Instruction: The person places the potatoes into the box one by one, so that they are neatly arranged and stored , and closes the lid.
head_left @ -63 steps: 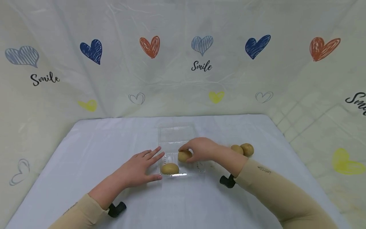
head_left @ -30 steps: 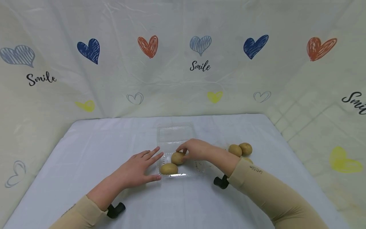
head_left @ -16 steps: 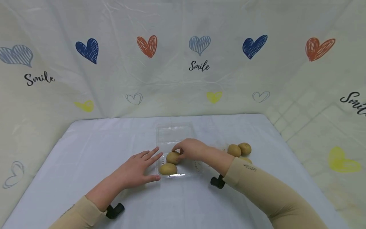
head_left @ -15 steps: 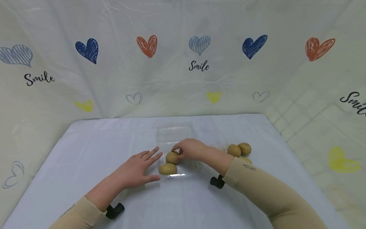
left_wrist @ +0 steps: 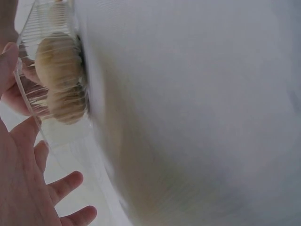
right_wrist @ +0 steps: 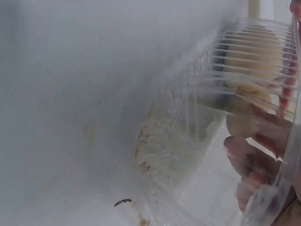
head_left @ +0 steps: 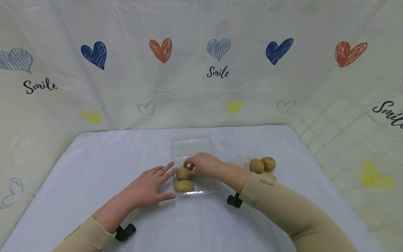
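Observation:
A clear plastic clamshell container [head_left: 206,187] lies on the table with its lid [head_left: 191,147] folded back away from me. Inside at the left, a potato [head_left: 184,186] rests along the near wall. Just behind it sits a second potato [head_left: 182,173], which my right hand [head_left: 203,164] holds between thumb and fingers. My left hand [head_left: 151,187] is spread with straight fingers, thumb and fingertips at the container's left rim. In the left wrist view the nearer potato [left_wrist: 59,61] shows through the ribbed wall. The right wrist view shows my right fingers [right_wrist: 254,157] behind the clear wall, inside the container.
Right of the container are several loose potatoes [head_left: 256,166], one partly hidden by the right sleeve [head_left: 283,206]. A crumpled clear bag-like piece [head_left: 239,162] lies beside them. A white cloth covers the table [head_left: 201,224], and a heart-printed sheet [head_left: 189,84] hangs behind.
My right hand has moved left inside the container, bringing its potato to the left side behind the first one. The left hand has stayed at the left rim.

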Demonstrator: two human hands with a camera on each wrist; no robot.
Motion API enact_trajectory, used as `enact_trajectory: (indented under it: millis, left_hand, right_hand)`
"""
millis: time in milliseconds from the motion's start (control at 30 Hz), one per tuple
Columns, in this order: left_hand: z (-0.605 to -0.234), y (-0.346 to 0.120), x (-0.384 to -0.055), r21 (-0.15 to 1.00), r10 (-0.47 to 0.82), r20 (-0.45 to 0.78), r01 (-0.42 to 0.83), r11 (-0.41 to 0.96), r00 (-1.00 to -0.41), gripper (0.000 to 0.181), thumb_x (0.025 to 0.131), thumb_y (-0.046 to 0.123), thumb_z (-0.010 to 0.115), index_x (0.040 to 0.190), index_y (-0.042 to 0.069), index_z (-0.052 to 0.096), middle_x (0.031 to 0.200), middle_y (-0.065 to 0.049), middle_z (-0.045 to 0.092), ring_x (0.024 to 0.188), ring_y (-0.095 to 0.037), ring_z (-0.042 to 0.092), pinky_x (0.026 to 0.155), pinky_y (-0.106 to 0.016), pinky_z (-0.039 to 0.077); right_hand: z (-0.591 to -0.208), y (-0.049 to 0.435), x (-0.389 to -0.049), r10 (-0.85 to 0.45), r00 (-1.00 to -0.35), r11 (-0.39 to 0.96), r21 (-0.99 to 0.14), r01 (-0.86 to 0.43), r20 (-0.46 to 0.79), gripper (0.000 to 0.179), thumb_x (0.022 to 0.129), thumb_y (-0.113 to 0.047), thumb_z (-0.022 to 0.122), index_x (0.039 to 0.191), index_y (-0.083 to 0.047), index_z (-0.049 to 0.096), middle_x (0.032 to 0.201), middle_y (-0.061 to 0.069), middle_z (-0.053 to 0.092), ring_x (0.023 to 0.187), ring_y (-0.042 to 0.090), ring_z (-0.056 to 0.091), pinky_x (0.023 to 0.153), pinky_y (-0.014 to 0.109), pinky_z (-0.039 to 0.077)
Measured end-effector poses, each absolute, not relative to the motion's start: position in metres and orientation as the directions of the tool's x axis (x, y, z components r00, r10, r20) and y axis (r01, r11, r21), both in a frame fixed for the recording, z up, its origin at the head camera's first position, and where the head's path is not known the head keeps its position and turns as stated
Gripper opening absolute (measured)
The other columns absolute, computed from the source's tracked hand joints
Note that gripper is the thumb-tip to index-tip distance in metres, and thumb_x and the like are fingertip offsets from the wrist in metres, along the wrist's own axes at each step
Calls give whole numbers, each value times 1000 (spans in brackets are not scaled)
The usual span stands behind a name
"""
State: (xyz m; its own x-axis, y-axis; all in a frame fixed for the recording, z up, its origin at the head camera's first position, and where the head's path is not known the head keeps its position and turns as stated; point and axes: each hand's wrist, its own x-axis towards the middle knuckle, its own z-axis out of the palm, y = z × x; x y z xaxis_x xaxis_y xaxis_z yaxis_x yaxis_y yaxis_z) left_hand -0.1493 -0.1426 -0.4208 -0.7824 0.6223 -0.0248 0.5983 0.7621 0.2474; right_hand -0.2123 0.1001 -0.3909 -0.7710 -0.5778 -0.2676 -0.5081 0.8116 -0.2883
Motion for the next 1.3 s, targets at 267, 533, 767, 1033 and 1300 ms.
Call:
enact_trajectory:
  millis: [267, 533, 767, 1033, 1300]
  left_hand:
    - [-421, -143, -149, 254, 621, -27, 596, 762, -783, 85, 88, 76, 49, 158, 33, 25, 166, 6, 15, 144, -30, 33, 109, -58, 33]
    - [-419, -142, -149, 257, 620, -29, 594, 763, -784, 85, 88, 72, 54, 158, 32, 26, 165, 5, 16, 143, -32, 33, 109, -58, 32]
    - [-417, -141, -149, 249, 616, -40, 589, 769, -787, 86, 88, 73, 54, 158, 32, 26, 165, 5, 16, 143, -32, 33, 109, -58, 32]
    - [-418, -140, -149, 255, 615, -36, 588, 767, -787, 85, 88, 70, 56, 158, 30, 28, 165, 4, 17, 143, -32, 33, 109, -58, 32]
    - [-418, -141, -148, 252, 614, -34, 587, 769, -789, 85, 88, 70, 56, 158, 30, 28, 165, 4, 18, 143, -32, 34, 109, -59, 33]
  right_hand:
    - [-393, 95, -212, -597, -760, 800, -267, -538, -257, 34, 91, -31, 74, 123, -22, 69, 111, -6, 73, 105, 13, 66, 91, 32, 52]
    - [-390, 99, -210, -573, -772, 815, -285, -504, -275, 36, 91, -35, 74, 124, -23, 68, 114, -5, 72, 110, 15, 64, 95, 35, 50]
    - [-385, 104, -210, -572, -777, 814, -296, -500, -261, 39, 91, -34, 74, 127, -23, 66, 115, -3, 71, 109, 17, 64, 94, 36, 51]
    - [-380, 114, -209, -588, -776, 791, -363, -493, -229, 35, 90, -31, 75, 123, -22, 69, 111, -2, 71, 109, 20, 64, 94, 37, 50]
    - [-369, 129, -209, -592, -779, 769, -433, -471, -205, 36, 91, -30, 74, 124, -18, 69, 113, 1, 71, 109, 23, 64, 93, 39, 50]
